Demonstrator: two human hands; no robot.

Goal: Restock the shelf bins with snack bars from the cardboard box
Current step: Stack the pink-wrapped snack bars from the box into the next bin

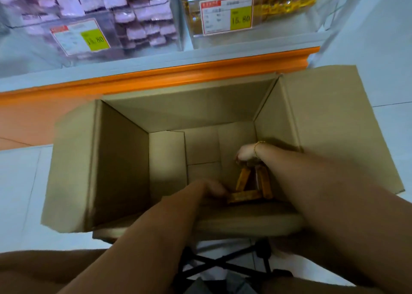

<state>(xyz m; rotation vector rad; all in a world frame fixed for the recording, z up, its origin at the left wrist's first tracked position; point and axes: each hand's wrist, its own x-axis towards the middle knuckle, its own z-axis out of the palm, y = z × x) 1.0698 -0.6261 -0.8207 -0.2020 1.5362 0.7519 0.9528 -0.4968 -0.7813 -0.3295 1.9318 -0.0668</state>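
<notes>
Evidently to lift the last 3 snack bars [244,196] from the cardboard box [124,159] together, your right hand [245,154] pinches 2 just beneath it while your left hand [211,190] curls against the 3rd, grip unclear.

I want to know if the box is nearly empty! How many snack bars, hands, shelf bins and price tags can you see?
snack bars: 3 showing, in the cardboard box
hands: 2, left hand and right hand
shelf bins: 2
price tags: 2
Total: 9
</notes>
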